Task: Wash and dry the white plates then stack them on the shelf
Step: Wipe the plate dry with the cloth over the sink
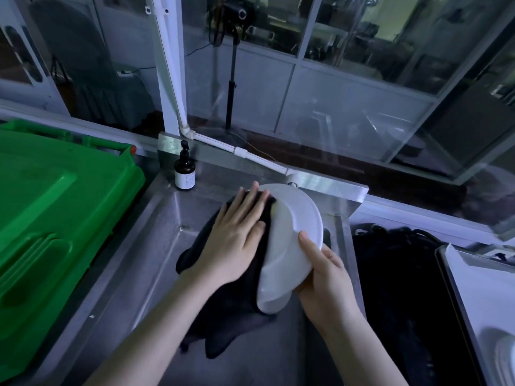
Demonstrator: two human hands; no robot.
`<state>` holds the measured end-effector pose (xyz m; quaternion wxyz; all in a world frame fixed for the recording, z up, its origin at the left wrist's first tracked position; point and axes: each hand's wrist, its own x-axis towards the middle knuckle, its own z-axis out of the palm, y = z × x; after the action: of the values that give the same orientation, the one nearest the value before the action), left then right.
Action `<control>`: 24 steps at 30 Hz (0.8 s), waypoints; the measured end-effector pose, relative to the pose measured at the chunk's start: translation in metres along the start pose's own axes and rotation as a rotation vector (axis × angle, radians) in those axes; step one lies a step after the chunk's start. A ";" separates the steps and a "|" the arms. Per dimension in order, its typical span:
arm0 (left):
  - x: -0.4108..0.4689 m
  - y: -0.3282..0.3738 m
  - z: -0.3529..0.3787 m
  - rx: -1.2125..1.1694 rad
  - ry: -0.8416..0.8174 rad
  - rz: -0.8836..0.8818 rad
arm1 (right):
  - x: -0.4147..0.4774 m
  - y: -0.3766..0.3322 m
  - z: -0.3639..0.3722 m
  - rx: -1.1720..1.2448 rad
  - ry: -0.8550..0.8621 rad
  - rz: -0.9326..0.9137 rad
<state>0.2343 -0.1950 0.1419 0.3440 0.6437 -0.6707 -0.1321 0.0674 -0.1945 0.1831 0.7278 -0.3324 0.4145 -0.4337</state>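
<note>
A white plate (292, 240) is held on edge, tilted, above the steel sink (156, 246). My right hand (326, 282) grips its lower right rim, thumb on the near face. My left hand (237, 232) lies flat with straight fingers on a dark cloth (223, 310), pressing it against the plate's left side. The cloth hangs down below the plate into the sink. The plate's far face is hidden.
A large green plastic bin lid (55, 218) fills the left. A brown pump bottle (184, 171) stands at the sink's back corner. A white pipe (239, 150) runs along the back ledge. Right of the sink lie dark cables (395, 274) and a white tray (487, 302).
</note>
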 end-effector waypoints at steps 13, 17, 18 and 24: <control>0.002 0.004 -0.006 0.055 -0.066 0.095 | -0.001 -0.001 0.000 -0.027 -0.081 -0.007; -0.010 0.015 0.000 0.114 -0.063 0.131 | 0.000 -0.011 -0.004 -0.044 -0.081 -0.039; -0.016 0.019 0.003 0.116 -0.065 0.167 | 0.001 -0.012 -0.005 -0.039 -0.081 -0.035; -0.014 0.033 -0.009 0.132 -0.115 0.317 | -0.001 -0.021 -0.013 -0.166 -0.169 -0.008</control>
<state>0.2135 -0.1749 0.1652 0.2785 0.5427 -0.7894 -0.0685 0.0485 -0.2034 0.1955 0.7283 -0.4286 0.3848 -0.3712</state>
